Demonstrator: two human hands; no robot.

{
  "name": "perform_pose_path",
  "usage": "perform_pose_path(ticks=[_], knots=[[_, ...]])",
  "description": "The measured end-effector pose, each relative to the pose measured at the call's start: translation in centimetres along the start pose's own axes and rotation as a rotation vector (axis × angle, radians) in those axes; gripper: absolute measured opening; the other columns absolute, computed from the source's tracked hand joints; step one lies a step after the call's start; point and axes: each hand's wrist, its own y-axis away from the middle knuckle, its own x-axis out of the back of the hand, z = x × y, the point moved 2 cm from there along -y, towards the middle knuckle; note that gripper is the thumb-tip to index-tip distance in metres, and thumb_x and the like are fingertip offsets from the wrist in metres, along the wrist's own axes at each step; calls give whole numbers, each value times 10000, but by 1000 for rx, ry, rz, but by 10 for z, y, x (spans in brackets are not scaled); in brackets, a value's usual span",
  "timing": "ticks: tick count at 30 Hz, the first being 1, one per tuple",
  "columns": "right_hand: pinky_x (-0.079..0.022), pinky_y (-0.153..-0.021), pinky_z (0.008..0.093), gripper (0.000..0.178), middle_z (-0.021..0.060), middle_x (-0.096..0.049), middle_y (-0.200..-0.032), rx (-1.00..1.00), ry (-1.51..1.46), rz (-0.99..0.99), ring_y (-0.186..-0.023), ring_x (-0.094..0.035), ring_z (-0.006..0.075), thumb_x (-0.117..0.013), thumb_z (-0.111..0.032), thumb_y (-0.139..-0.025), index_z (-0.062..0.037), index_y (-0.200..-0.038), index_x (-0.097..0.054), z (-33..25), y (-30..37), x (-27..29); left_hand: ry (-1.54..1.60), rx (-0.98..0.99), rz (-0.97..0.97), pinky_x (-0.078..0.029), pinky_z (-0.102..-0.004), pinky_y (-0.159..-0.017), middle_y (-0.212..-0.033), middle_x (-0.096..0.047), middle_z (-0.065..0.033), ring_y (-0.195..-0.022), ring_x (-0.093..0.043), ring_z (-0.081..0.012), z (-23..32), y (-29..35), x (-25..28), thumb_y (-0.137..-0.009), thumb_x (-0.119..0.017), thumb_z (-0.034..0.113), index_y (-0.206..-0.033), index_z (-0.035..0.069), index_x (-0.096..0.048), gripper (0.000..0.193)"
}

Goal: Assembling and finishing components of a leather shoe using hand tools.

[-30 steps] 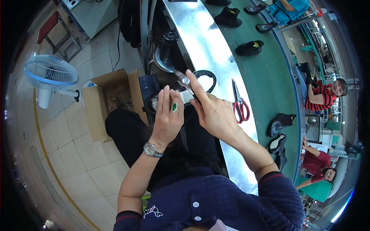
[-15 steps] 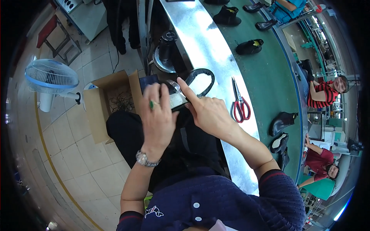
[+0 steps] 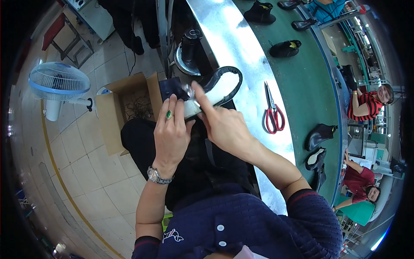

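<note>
A black shoe (image 3: 226, 86) lies bottom up above my lap, its pale sole area edged by black upper material. My left hand (image 3: 171, 131), with a green-stoned ring, grips the near end of the shoe, fingers along its side. My right hand (image 3: 228, 129) is closed around a shiny metal tool (image 3: 188, 90) and has its index finger stretched along it. The tool's metal part is over the shoe, smeared by motion, so its exact kind is unclear. Scissors with red handles (image 3: 275, 117) rest on the metal bench to the right.
The shiny metal bench (image 3: 246, 47) runs along my right, beside a green conveyor (image 3: 297, 86) bearing several black shoes. A cardboard box (image 3: 113, 129) with dark scraps inside stands left of my knee. Beyond it is a fan (image 3: 59, 82). People sit across the conveyor.
My left hand, blurred before, has settled against the shoe. The right hand and metal tool have shifted slightly left, and more of the shoe's pale bottom shows. The whole view has moved a little.
</note>
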Motion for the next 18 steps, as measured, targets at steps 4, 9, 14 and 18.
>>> perform_pose_path(ticks=[4, 9, 14, 18], knots=[[-479, -524, 477, 695, 168, -630, -615, 76, 71, -129, -552, -618, 394, -576, -140, -920, -164, -1530, -243, 5, -13, 18, 75, 66, -30, -481, -402, -1020, -1281, -584, -249, -1238, -545, -363, -7, 4, 3, -759, -779, 100, -1323, -42, -514, 639], [-515, -634, 484, 599, 201, -672, -901, 6, 84, 152, -741, -662, 399, -548, -121, -905, -114, -1467, -341, 28, -30, 46, 31, -91, -97, -464, -386, -1018, -1376, -537, -146, -1250, -516, -319, -6, -6, 9, -734, -763, 99, -1320, 78, -573, 617], [-507, -613, 526, 551, 218, -667, -829, -31, 124, -68, -704, -652, 439, -570, -178, -904, -78, -1412, -380, 41, -1, 23, 222, 15, -56, -357, -401, -1112, -1571, -285, -142, -1392, -367, -356, -4, 13, 25, -725, -791, 122, -1469, 160, -433, 827], [-478, -591, 519, 588, 217, -646, -736, -50, -306, -315, -658, -625, 428, -598, -180, -913, -118, -1441, -346, 11, 39, 21, 967, 611, -183, -313, -394, -1128, -1523, -300, -231, -1356, -393, -330, -19, 76, 26, -768, -831, 313, -1553, 91, -187, 1039]])
